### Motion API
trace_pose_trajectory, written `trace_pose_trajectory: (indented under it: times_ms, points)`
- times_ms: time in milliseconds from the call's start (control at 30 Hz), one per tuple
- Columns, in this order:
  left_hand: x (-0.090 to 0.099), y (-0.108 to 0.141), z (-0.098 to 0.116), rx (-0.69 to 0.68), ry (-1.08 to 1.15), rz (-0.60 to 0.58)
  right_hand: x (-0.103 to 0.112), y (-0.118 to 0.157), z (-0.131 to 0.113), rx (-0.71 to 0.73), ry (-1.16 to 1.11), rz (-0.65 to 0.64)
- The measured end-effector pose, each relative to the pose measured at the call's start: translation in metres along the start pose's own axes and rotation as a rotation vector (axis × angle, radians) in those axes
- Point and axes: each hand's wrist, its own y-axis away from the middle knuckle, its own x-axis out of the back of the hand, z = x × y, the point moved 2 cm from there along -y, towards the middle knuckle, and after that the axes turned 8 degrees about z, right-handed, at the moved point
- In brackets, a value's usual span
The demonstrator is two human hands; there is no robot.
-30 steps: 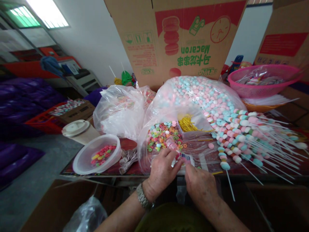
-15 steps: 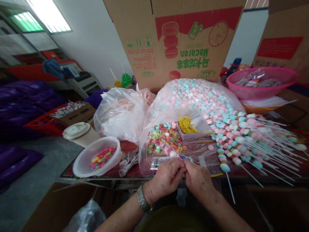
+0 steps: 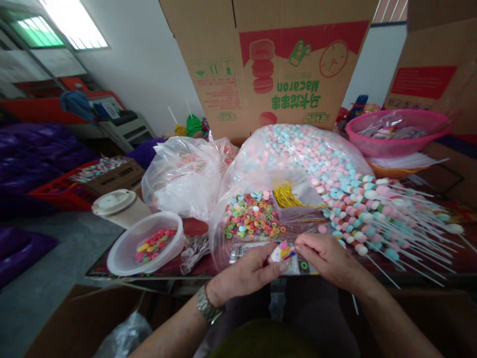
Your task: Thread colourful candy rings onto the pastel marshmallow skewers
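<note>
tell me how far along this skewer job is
Done: a pile of pastel sweet skewers. In hand: the left hand holds a small pink-and-yellow packet, the right hand beside it. Remaining: a bag of loose pastel sweets, ring candies, gold twist ties.

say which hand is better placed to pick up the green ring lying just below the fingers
Probably the right hand: its fingertips are just above the green ring. The left hand is farther from the ring, and the small colourful packet sits at its fingers.
</note>
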Motion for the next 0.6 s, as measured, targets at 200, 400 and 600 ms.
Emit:
trace_pose_trajectory:
  times_ms: [200,400,600]
  points:
    - [-0.023,-0.007,-0.016,0.322,0.267,0.173,-0.032,0.021,0.026,-0.355,-0.448,0.254]
    - [-0.021,-0.004,-0.016,0.167,0.135,0.016,-0.060,0.030,0.008,-0.322,-0.360,0.107]
    - [-0.016,0.000,-0.025,0.352,0.240,-0.238,-0.056,0.018,-0.009,-0.054,-0.090,0.269]
